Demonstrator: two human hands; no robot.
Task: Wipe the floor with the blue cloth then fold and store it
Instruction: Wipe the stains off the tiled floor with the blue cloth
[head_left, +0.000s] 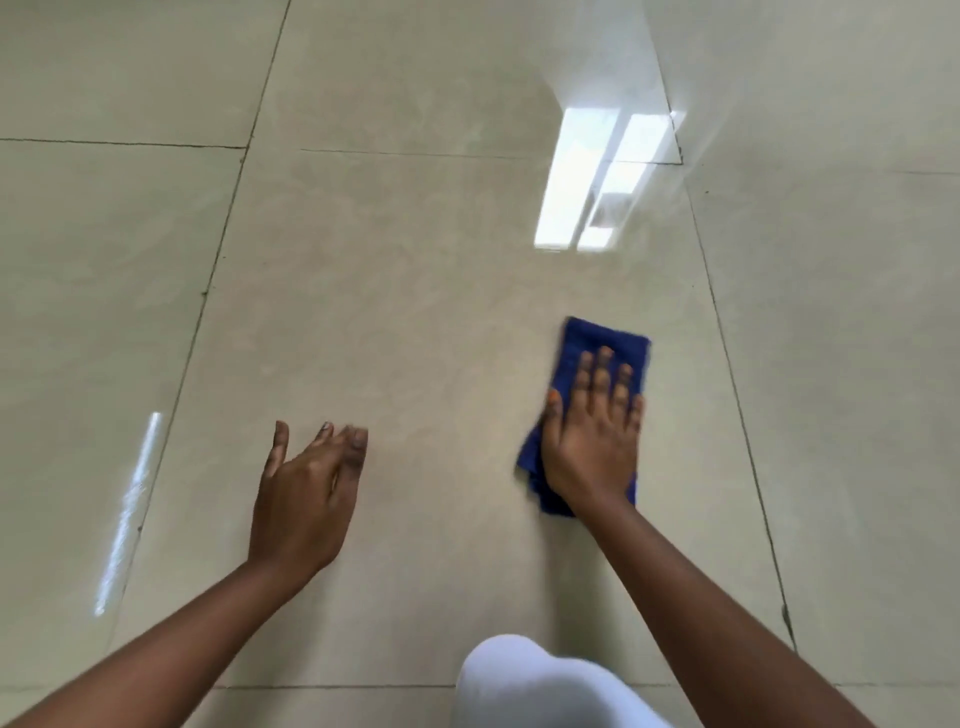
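Blue cloth (605, 343) flat under right hand (592, 441); left hand (304, 499) on floor (415, 286)

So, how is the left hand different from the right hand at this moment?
The right hand lies flat on the blue cloth and presses it to the floor; the left hand touches no cloth. The right fingers are straight and spread, while the left fingers are loosely bent and close together. The right hand reaches farther forward than the left. Both are bare, palm down, low over the same tile.
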